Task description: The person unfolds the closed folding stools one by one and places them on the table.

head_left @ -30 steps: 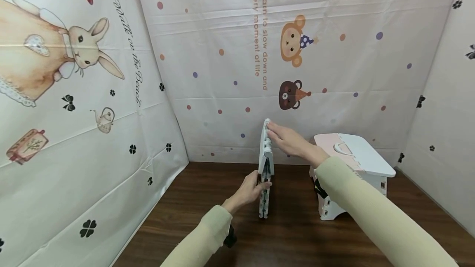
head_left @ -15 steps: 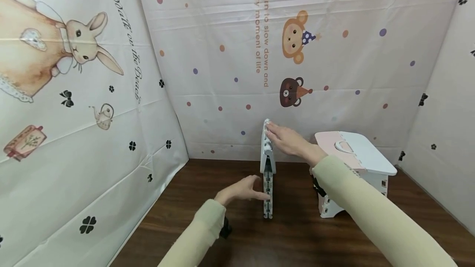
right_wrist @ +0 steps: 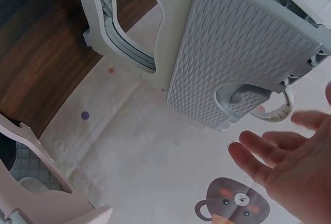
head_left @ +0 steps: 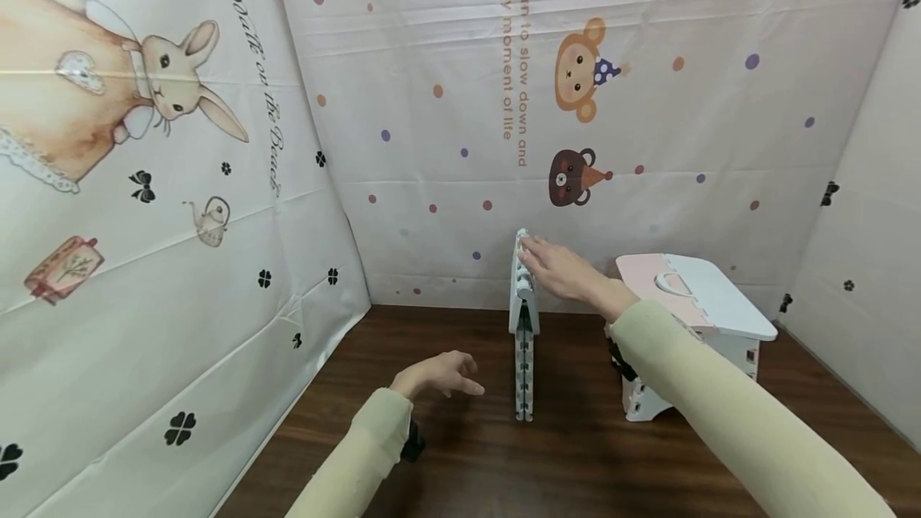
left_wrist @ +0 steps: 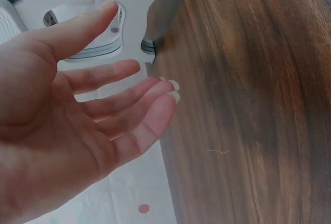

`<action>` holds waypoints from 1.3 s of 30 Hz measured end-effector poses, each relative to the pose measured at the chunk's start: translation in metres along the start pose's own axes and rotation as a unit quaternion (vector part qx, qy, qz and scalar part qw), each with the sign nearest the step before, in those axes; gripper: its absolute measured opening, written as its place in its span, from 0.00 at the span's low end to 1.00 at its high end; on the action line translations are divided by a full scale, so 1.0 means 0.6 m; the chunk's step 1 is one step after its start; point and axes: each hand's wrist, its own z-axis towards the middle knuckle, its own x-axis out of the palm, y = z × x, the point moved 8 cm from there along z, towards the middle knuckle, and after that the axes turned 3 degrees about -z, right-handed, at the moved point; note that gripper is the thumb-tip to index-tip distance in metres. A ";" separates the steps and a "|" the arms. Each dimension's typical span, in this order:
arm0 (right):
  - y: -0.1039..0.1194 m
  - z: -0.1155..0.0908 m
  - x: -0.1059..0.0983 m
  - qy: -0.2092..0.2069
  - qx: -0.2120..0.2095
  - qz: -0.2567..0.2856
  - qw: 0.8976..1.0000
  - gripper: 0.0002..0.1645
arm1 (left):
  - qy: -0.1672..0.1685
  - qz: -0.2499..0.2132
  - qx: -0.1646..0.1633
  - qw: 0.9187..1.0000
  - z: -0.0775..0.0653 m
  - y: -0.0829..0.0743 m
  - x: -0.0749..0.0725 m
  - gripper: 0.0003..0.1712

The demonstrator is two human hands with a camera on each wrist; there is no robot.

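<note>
A folded white and grey folding step stool (head_left: 524, 374) stands on edge on the dark wooden table. In the right wrist view its textured grey seat panel (right_wrist: 232, 53) and a white carrying handle (right_wrist: 283, 111) show. My right hand (head_left: 564, 270), its fingers straight, is at the right side of the stool's upper part in the head view. To the left of the stool, my left hand (head_left: 439, 374) hangs over the table, fingers loosely bent and holding nothing. The left wrist view has the stool's leg frame (left_wrist: 134, 6) beyond that palm.
An unfolded step stool with a pink and white top (head_left: 701, 294) stands on the right, partly behind my right forearm. Printed cloth sheets (head_left: 432, 142) wall in the table (head_left: 496, 470) at the back and both sides.
My left hand has let go of the folded stool's lower part and moved away to the left. My right hand keeps its place near the top, and the stool stays upright.
</note>
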 end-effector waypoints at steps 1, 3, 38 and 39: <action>-0.003 -0.002 -0.001 -0.005 0.006 -0.002 1.000 0.32 | -0.004 -0.001 0.002 1.000 0.000 -0.002 -0.002 0.28; -0.011 -0.011 0.000 -0.011 0.024 -0.011 1.000 0.32 | -0.011 -0.010 0.010 1.000 0.000 -0.009 -0.004 0.29; -0.056 -0.099 0.200 0.159 0.060 0.332 0.928 0.20 | -0.129 0.010 0.172 0.977 0.058 -0.110 0.033 0.42; -0.059 -0.101 0.199 0.157 0.062 0.326 0.930 0.20 | -0.129 0.010 0.171 0.977 0.057 -0.108 0.033 0.42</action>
